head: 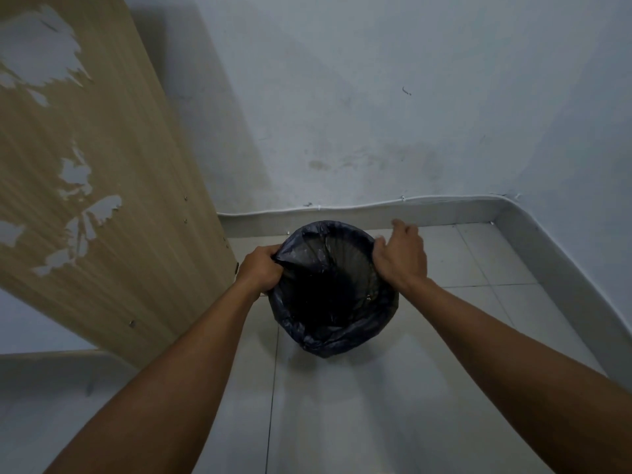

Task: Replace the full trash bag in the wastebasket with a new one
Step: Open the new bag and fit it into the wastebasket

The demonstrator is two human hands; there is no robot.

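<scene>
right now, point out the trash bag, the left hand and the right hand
trash bag (342, 340): head view, plastic folded over near rim
left hand (260, 268): head view, back of the hand
right hand (402, 256): head view, back of the hand

Counted from my remote station: one black trash bag (333, 340); two hands, the left hand (260, 268) at its left rim, the right hand (402, 256) at its right rim; one wooden panel (102, 165) left of it; one white cable (376, 202) behind it.

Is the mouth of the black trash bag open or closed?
Open. The trash bag is spread wide, its edge folded over the outside, and the dark inside shows. The left hand grips its edge.
</scene>
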